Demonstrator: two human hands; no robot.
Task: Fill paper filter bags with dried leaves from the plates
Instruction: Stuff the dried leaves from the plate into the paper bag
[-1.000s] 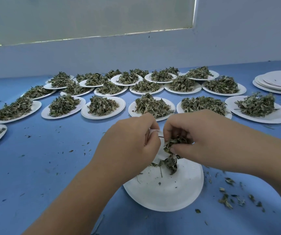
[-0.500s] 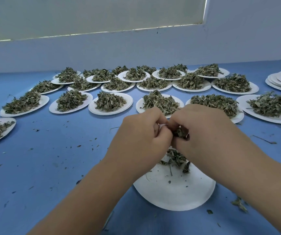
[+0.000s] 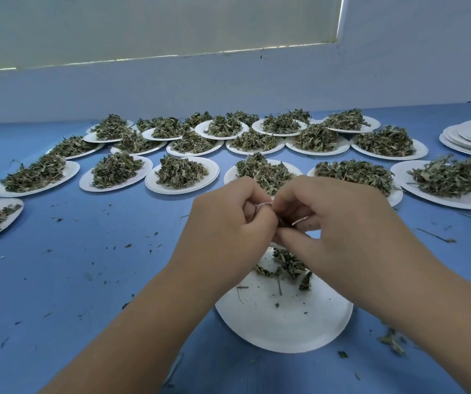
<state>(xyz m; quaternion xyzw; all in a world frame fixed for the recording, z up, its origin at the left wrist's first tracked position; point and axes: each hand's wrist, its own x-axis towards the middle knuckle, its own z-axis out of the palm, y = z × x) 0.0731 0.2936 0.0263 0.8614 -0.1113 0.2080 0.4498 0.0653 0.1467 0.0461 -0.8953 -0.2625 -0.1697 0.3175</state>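
both hands have drawn together above the near plate (image 3: 285, 331) at 6 o'clock on the desk (image 3: 86, 280). the left hand (image 3: 228, 223) has its grip clamped on the filter bag (image 3: 263, 205). the right hand (image 3: 342, 223) has its grip pinched on dried leaves (image 3: 282, 223), likely pressing them into the bag's mouth.

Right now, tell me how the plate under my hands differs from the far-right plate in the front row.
The near plate is mostly bare, with a few leaves at its far side; the far-right plate carries a full heap. The near plate lies partly under the right hand; the far-right plate is uncovered. Both are white, round, on the blue table.
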